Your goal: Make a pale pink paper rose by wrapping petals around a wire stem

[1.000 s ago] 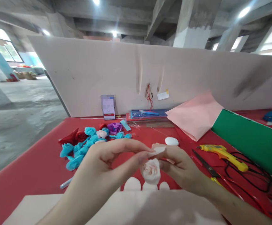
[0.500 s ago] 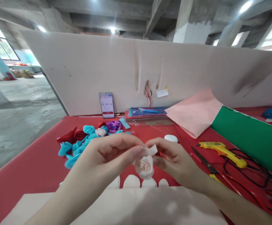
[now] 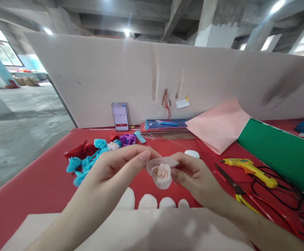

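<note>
Flower (image 3: 162, 180) midair, dial centre | right hand (image 3: 197, 174), 3 o'clock, pinches it | left hand (image 3: 112, 165), 9 o'clock, alongside, grip unclear | core (image 3: 160, 173) looks wrapped, outer petal (image 3: 165, 161) flaring | paper cutouts (image 3: 148, 202), 6 o'clock, unattached

Between my fingers (image 3: 144, 156), the flower (image 3: 162, 177) is above the table (image 3: 31, 177). Before me, petal pieces (image 3: 148, 202) line the near sheet's (image 3: 131, 230) far edge. Left lie finished flowers (image 3: 74, 164), a phone (image 3: 121, 118) behind them against the partition (image 3: 102, 76); right, scissors (image 3: 237, 188), then a glue gun (image 3: 250, 170).
</note>
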`<state>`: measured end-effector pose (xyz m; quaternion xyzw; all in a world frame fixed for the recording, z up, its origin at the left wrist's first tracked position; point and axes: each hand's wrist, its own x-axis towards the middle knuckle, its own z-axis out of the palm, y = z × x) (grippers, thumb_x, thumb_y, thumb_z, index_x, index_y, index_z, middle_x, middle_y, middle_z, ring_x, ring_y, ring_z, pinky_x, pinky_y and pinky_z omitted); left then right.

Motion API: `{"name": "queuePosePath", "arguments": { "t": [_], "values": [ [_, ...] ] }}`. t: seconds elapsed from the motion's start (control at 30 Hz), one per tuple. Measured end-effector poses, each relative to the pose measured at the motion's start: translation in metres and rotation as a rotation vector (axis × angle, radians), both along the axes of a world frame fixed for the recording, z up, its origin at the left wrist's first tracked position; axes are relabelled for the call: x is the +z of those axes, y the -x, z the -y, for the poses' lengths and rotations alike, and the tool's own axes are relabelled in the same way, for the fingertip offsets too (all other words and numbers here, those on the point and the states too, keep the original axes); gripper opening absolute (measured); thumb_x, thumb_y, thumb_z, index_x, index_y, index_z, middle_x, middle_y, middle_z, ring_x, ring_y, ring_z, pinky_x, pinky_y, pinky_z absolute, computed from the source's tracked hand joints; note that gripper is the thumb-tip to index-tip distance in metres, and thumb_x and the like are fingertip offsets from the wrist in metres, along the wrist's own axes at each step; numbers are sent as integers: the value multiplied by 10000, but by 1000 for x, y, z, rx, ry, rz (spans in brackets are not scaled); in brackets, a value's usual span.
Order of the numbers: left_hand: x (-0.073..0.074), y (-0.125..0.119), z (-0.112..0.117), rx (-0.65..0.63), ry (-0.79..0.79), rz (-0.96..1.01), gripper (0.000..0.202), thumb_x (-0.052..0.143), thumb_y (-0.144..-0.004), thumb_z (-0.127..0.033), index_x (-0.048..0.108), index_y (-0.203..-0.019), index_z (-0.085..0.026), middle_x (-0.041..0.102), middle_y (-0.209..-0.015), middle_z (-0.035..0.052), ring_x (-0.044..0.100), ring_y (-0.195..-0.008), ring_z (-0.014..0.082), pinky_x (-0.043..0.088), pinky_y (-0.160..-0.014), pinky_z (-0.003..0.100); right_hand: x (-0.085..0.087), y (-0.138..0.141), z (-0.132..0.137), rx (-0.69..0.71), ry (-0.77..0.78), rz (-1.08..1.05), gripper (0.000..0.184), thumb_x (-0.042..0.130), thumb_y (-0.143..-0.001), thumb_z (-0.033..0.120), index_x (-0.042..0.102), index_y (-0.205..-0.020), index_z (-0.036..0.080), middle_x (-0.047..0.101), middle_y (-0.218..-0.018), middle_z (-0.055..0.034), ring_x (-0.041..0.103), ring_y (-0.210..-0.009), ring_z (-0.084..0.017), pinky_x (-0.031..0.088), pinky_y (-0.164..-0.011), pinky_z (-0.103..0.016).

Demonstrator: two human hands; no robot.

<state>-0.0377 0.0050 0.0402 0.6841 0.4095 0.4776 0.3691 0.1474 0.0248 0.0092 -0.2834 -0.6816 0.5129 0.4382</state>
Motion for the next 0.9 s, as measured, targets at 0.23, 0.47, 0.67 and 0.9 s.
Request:
{"name": "queuePosePath", "arguments": {
  "t": [0.23, 0.47, 0.67, 0.9],
  "values": [
    [-8, -1, -7, -96, 185, 216, 304, 453, -893, -401, 700, -975, -245, 719, -958, 10, 653, -920, 218, 562, -780, 270, -6, 2, -3, 69, 199, -179, 120, 667, -798, 315, 630, -821, 203, 635, -790, 7, 590, -775, -114, 464, -731, -225],
    [-9, -9, -12, -248, 261, 434, 280, 463, -825, -141, 701, -964, -191, 734, -919, 48, 691, -825, 250, 581, -660, 320, -6, 3, 2, 31, 306, -259, 140, 655, -811, 331, 654, -812, 191, 598, -644, 26, 484, -566, -71, 384, -556, -192],
    [-15, -6, -16, -241, 261, 379, 267, 591, -784, -101, 696, -993, -230, 743, -927, 14, 691, -862, 205, 555, -787, 271, 2, 4, 6, 44, 414, -261, 178, 640, -823, 344, 616, -777, 174, 566, -588, 37, 340, -493, -53, 247, -475, -194],
    [-21, -6, -24, -363, 291, 419, 289, 676, -778, -126, 676, -1032, -264, 751, -873, -1, 700, -791, 156, 554, -731, 206, 7, 4, 7, 122, 540, -304, 187, 623, -840, 311, 588, -750, 151, 486, -543, 53, 334, -481, -41, 189, -452, -197]
  ]
}}
